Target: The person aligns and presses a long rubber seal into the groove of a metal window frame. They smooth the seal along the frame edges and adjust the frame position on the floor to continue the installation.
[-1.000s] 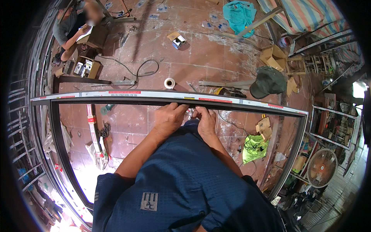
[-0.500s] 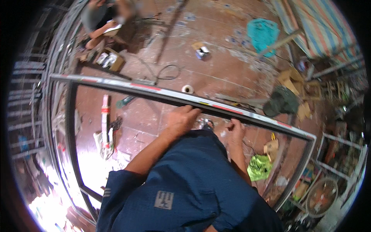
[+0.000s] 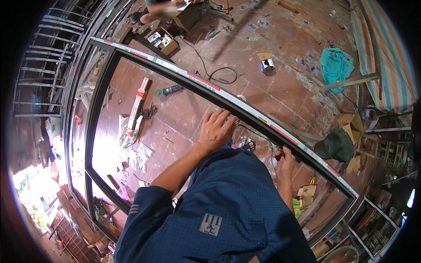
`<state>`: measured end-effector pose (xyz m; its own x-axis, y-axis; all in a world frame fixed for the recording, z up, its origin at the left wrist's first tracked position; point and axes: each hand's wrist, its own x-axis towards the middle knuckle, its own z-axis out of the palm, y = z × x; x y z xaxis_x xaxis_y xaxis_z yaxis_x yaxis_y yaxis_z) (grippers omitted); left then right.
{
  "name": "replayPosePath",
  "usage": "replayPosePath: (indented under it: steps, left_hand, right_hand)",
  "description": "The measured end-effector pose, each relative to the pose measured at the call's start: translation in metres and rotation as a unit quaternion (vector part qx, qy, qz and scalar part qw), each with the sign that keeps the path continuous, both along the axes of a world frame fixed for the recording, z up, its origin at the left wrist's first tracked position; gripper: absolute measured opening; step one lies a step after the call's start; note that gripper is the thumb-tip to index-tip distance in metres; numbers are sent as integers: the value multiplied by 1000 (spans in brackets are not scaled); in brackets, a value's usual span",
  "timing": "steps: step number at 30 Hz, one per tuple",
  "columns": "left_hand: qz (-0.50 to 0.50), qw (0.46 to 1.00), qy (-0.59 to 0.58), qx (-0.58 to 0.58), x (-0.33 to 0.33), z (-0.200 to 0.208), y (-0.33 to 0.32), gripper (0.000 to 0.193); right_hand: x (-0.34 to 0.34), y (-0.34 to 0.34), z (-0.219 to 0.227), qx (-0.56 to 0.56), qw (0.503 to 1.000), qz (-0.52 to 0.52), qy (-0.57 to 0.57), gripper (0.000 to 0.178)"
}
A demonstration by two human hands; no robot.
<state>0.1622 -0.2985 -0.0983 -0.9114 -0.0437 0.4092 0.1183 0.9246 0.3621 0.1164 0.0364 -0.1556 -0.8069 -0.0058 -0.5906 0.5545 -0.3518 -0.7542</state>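
Note:
A large dark frame (image 3: pixel 168 72), its top edge covered with white and red film, runs aslant in front of me. My left hand (image 3: pixel 215 131) is at the inner side of the long bar, its fingers bent and pressed together against it. Farther right, my right hand (image 3: pixel 284 163) is closed close under the same bar, fingers curled; whatever they pinch is too small to make out. A thin dark strand (image 3: pixel 258 133) curves between the two hands; I cannot tell whether either hand touches it.
Beyond the frame, a person (image 3: pixel 163 9) sits near an open carton (image 3: pixel 169 44) of small boxes. A green-and-black power tool (image 3: pixel 169 90) and a film-wrapped bundle (image 3: pixel 137 105) lie on the tiled floor. A dark cap (image 3: pixel 335 145), teal cloth (image 3: pixel 337 66) and striped sheet (image 3: pixel 388 61) are at right.
My view has turned, so the frame slants more steeply. My right hand has shifted right along the bar and curled more tightly; my left remains against the bar.

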Motion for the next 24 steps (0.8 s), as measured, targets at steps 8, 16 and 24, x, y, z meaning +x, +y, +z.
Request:
replayPosePath:
  steps: [8, 16, 24]
  left_hand:
    - [-151, 988, 2, -18, -18, -5, -27, 35]
    - [-280, 951, -103, -77, -27, 11, -61, 18]
    - [-250, 864, -346, -267, -24, 23, -113, 29]
  right_hand:
    - [-4, 6, 1, 0, 999, 29, -18, 23]
    - [-2, 13, -4, 20, 999, 48, -15, 23]
    - [0, 21, -12, 30, 998, 59, -8, 26]
